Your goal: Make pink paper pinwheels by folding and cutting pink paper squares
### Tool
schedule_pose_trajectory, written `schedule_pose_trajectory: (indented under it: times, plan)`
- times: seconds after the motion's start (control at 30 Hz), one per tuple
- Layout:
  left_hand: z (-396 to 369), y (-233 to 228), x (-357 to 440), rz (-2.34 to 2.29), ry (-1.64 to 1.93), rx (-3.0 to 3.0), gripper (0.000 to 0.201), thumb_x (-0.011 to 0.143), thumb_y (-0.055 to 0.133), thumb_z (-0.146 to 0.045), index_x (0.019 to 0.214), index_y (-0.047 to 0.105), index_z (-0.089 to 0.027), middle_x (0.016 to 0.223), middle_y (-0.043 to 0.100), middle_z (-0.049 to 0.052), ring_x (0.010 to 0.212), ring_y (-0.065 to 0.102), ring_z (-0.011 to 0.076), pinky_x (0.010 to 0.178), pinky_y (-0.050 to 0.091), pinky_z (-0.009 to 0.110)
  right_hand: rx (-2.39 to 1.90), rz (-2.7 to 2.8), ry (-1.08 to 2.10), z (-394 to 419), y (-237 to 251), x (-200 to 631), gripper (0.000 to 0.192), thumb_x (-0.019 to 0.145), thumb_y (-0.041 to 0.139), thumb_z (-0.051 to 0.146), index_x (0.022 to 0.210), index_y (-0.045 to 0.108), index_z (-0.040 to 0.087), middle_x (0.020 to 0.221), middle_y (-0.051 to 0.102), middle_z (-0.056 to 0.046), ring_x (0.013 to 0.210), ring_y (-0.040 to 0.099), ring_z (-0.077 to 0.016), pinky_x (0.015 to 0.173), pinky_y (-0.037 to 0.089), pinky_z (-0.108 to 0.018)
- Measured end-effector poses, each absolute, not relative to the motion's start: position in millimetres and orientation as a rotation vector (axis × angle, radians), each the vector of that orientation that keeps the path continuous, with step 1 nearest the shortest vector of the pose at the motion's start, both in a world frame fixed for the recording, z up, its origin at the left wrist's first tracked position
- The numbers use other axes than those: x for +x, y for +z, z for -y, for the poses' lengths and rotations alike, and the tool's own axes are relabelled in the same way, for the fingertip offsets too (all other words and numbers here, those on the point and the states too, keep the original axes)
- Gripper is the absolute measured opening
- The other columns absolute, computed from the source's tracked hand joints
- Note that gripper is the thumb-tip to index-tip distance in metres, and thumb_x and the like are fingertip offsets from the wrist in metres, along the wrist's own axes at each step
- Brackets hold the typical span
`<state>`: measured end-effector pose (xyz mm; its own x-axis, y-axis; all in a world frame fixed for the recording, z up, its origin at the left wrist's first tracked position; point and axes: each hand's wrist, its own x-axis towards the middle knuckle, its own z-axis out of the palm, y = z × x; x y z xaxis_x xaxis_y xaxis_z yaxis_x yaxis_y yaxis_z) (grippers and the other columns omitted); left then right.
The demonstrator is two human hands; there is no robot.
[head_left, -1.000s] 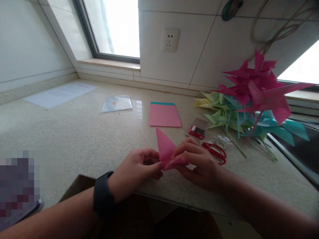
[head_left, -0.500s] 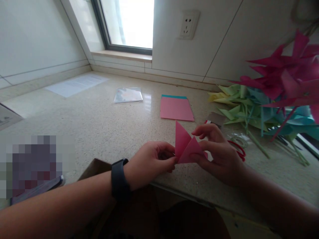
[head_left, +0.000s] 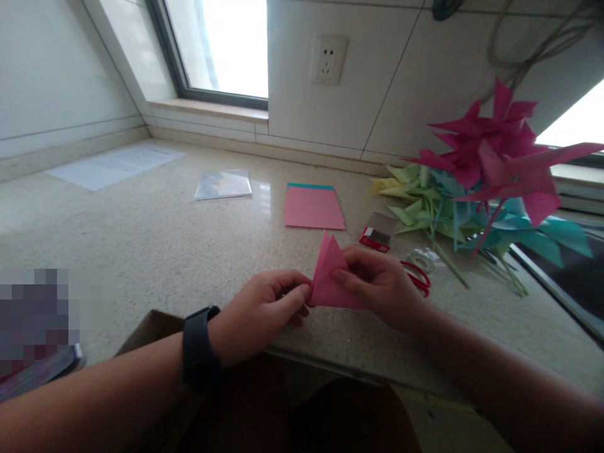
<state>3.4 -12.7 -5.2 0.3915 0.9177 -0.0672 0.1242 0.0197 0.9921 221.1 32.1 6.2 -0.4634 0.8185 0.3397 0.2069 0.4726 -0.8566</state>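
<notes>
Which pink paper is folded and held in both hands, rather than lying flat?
The pink folded paper, pinched between the left hand and right hand near the counter edge. The pink sheet farther back lies flat, untouched, on the countertop.

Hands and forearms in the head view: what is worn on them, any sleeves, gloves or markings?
Both hands are bare, without gloves. The left hand has a black band, like a smartwatch strap, around its wrist. The right hand shows nothing on its wrist. No sleeves reach either forearm, and no rings or markings show.
</notes>
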Motion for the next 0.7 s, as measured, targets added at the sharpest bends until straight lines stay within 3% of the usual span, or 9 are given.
schedule_pose_trajectory:
  times: [0.17,0.3,0.5,0.57,0.7]
  plan:
    - [14.5,-6.3,2.2,-1.02,0.799,1.483,0.03,0.092,0.063,-0.045,0.102,0.072,-0.019,0.088,0.07,0.003,0.072,0.061,0.015,0.065,0.048,0.025,-0.896,1.832,1.009,-31.1,2.7,217.8,0.011,0.082,0.075,0.028,0.086,0.068,0.019,0.076,0.067,0.0,0.067,0.059,-0.0133,0.061,0.048,-0.027]
    - [14.7,-8.2,3.2,-1.092,0.769,1.554,0.028,0.092,0.063,-0.043,0.095,0.074,-0.017,0.083,0.072,0.004,0.072,0.062,0.0158,0.065,0.047,0.025,-0.838,1.768,1.062,-29.2,-1.6,215.7,0.017,0.08,0.075,0.023,0.091,0.063,0.021,0.082,0.068,0.0,0.072,0.063,-0.0135,0.065,0.052,-0.027]
    - [14.7,-7.7,3.1,-1.133,0.716,1.606,0.03,0.092,0.062,-0.043,0.09,0.075,-0.016,0.075,0.069,0.003,0.068,0.059,0.0158,0.06,0.043,0.025,-0.842,1.628,1.223,-25.8,2.6,215.0,0.036,0.079,0.073,0.017,0.107,0.051,0.025,0.079,0.065,0.005,0.066,0.06,-0.0101,0.057,0.047,-0.021]
    - [15.7,-6.2,2.0,-1.121,0.694,1.63,0.03,0.092,0.062,-0.042,0.09,0.074,-0.016,0.073,0.067,0.002,0.067,0.056,0.0153,0.059,0.042,0.025,-0.862,1.637,1.24,-25.9,5.0,215.9,0.029,0.082,0.071,0.021,0.107,0.056,0.023,0.081,0.066,0.002,0.068,0.061,-0.0109,0.059,0.048,-0.023]
    - [17.2,-3.8,1.0,-1.084,0.68,1.68,0.028,0.094,0.06,-0.04,0.087,0.073,-0.016,0.074,0.066,0.001,0.067,0.053,0.0136,0.059,0.041,0.024,-0.867,1.691,1.208,-26.0,9.2,216.9,0.01,0.087,0.068,0.027,0.085,0.065,0.018,0.077,0.065,0.0,0.066,0.058,-0.0103,0.059,0.047,-0.022]
